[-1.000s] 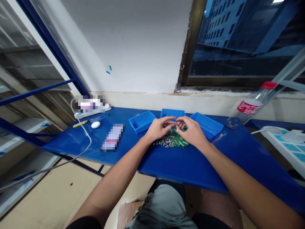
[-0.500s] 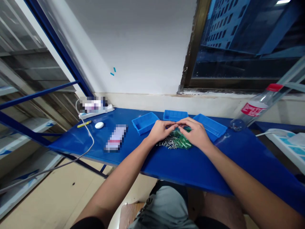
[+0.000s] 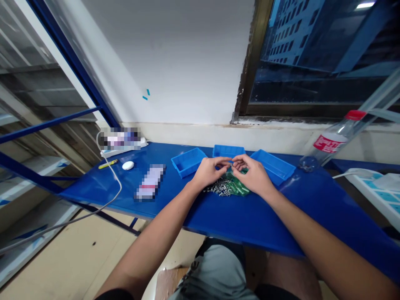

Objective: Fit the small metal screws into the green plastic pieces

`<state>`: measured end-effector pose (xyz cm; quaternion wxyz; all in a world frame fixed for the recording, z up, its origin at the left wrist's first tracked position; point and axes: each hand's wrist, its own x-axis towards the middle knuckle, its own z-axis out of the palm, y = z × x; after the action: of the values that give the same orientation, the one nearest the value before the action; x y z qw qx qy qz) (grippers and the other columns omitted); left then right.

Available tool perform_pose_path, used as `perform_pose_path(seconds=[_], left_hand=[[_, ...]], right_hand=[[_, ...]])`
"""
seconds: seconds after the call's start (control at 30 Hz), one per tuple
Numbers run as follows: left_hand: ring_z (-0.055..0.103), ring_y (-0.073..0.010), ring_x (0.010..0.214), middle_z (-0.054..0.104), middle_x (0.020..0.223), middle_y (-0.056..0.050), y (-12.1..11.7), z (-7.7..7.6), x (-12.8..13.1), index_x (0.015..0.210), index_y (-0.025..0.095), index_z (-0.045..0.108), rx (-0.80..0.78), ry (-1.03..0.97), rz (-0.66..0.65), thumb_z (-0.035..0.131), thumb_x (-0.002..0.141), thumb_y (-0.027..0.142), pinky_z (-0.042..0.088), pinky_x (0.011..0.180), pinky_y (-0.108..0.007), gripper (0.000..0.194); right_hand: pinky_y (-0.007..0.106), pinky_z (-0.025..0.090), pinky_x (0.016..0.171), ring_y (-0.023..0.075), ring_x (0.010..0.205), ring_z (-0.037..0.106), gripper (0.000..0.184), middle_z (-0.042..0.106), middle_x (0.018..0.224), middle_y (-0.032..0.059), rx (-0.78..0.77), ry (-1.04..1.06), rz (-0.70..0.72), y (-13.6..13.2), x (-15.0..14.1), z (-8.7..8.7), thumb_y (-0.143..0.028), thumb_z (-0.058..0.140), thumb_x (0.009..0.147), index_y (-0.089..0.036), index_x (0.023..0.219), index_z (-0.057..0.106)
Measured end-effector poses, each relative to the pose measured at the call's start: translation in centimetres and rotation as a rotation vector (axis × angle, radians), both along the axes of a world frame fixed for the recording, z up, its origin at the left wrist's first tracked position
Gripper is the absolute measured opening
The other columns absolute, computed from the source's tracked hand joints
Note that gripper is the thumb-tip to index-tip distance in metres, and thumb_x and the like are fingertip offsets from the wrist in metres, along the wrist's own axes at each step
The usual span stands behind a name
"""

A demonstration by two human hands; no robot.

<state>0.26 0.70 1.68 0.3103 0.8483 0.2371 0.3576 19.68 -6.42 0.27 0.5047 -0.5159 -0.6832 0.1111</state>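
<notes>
Left hand (image 3: 208,173) and right hand (image 3: 251,175) are narrow, fingertips almost meeting just above a heap of metal pins and green parts (image 3: 225,187); can't tell if they pinch anything. Heap lies directly under the hands, long axis side to side, parts pointing every way. Risk: a weak pinch drops a part, or a hand knocks the heap toward the middle blue bin (image 3: 228,151).

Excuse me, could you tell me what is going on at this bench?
A seated person holds the left hand and right hand together above a heap of small silver metal parts and green pieces on a blue bench. Whether the fingertips grip anything is hard to tell. Three blue plastic trays stand just beyond.
</notes>
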Motion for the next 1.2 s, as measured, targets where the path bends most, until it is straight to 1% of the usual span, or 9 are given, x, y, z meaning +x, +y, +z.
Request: perform_pose_path(seconds=[0.1, 0.2, 0.27, 0.5, 0.6, 0.7, 0.93, 1.07, 1.2], left_hand=[[0.079, -0.021, 0.096, 0.081, 0.112, -0.007, -0.2, 0.3, -0.1, 0.129, 0.017, 0.072, -0.027, -0.015, 0.006, 0.065, 0.097, 0.03, 0.063, 0.089, -0.032, 0.035], [0.079, -0.0207, 0.09, 0.082, 0.107, -0.007, -0.4, 0.7, -0.3, 0.113, 0.017, 0.078, -0.003, 0.041, 0.025, 0.061, 0.1, 0.042, 0.062, 0.084, -0.03, 0.033], [0.078, -0.0205, 0.087, 0.083, 0.101, -0.006, -0.5, 0.8, -0.3, 0.106, 0.017, 0.08, 0.006, 0.073, 0.015, 0.06, 0.101, 0.044, 0.061, 0.081, -0.029, 0.034], [0.08, -0.0227, 0.093, 0.083, 0.102, -0.007, -0.1, 0.2, -0.1, 0.109, 0.016, 0.08, -0.059, 0.022, 0.011, 0.069, 0.094, 0.033, 0.064, 0.085, -0.031, 0.025], [0.08, -0.0214, 0.091, 0.083, 0.1, -0.006, 0.1, -0.2, -0.2, 0.106, 0.016, 0.08, -0.022, 0.032, 0.034, 0.071, 0.09, 0.024, 0.064, 0.086, -0.03, 0.02], [0.08, -0.02, 0.088, 0.083, 0.097, -0.005, 0.3, -0.2, -0.2, 0.1, 0.018, 0.081, 0.016, 0.05, 0.037, 0.071, 0.089, 0.021, 0.064, 0.084, -0.03, 0.015], [0.08, -0.0194, 0.089, 0.083, 0.097, -0.006, 0.2, -0.4, 0.0, 0.104, 0.016, 0.077, -0.039, -0.071, 0.043, 0.074, 0.087, 0.017, 0.065, 0.084, -0.032, 0.018], [0.079, -0.0195, 0.094, 0.082, 0.101, -0.008, 0.2, -0.2, 0.0, 0.108, 0.016, 0.074, -0.036, -0.08, 0.035, 0.072, 0.09, 0.018, 0.064, 0.087, -0.032, 0.018], [0.078, -0.0198, 0.094, 0.082, 0.103, -0.007, 0.5, 0.1, -0.2, 0.108, 0.018, 0.075, 0.033, -0.066, 0.136, 0.068, 0.095, 0.024, 0.063, 0.086, -0.033, 0.016]], right_hand=[[0.037, 0.058, 0.074, 0.0207, 0.078, 0.067, 0.023, 0.07, 0.092, 0.0054, 0.053, -0.093, -0.014, -0.3, -0.1, 0.5, -0.02, 0.061, 0.088, -0.023, 0.109, 0.071], [0.037, 0.057, 0.074, 0.0211, 0.076, 0.065, 0.016, 0.07, 0.09, 0.0049, 0.085, -0.125, -0.028, -0.5, -0.2, 0.8, -0.021, 0.061, 0.09, -0.023, 0.101, 0.072], [0.038, 0.057, 0.075, 0.0217, 0.077, 0.066, 0.012, 0.07, 0.089, 0.0045, 0.095, -0.13, -0.026, -0.6, -0.2, 0.9, -0.022, 0.062, 0.09, -0.024, 0.098, 0.071], [0.041, 0.06, 0.083, 0.0239, 0.088, 0.072, 0.014, 0.075, 0.101, 0.0066, 0.111, -0.139, 0.021, -0.4, -0.1, 0.7, -0.021, 0.062, 0.093, -0.025, 0.1, 0.074], [0.04, 0.062, 0.078, 0.0236, 0.082, 0.074, 0.012, 0.078, 0.097, 0.0057, 0.051, -0.046, -0.008, -0.2, -0.1, 0.3, -0.029, 0.068, 0.091, -0.024, 0.099, 0.075], [0.04, 0.063, 0.076, 0.0236, 0.077, 0.075, 0.012, 0.079, 0.09, 0.0051, 0.004, 0.008, -0.02, -0.1, 0.0, 0.1, -0.033, 0.07, 0.09, -0.024, 0.096, 0.075], [0.037, 0.061, 0.076, 0.0213, 0.077, 0.073, 0.01, 0.077, 0.087, 0.0031, -0.05, -0.026, 0.005, 0.0, 0.3, -0.2, -0.026, 0.067, 0.085, -0.023, 0.094, 0.071], [0.036, 0.059, 0.075, 0.0207, 0.077, 0.069, 0.011, 0.073, 0.088, 0.0031, 0.01, -0.055, -0.011, 0.4, 0.7, 0.0, -0.024, 0.066, 0.084, -0.024, 0.095, 0.068], [0.037, 0.056, 0.074, 0.0217, 0.078, 0.065, 0.012, 0.07, 0.089, 0.0046, 0.133, -0.153, -0.111, 1.5, 1.5, 1.0, -0.022, 0.063, 0.087, -0.024, 0.098, 0.068]])
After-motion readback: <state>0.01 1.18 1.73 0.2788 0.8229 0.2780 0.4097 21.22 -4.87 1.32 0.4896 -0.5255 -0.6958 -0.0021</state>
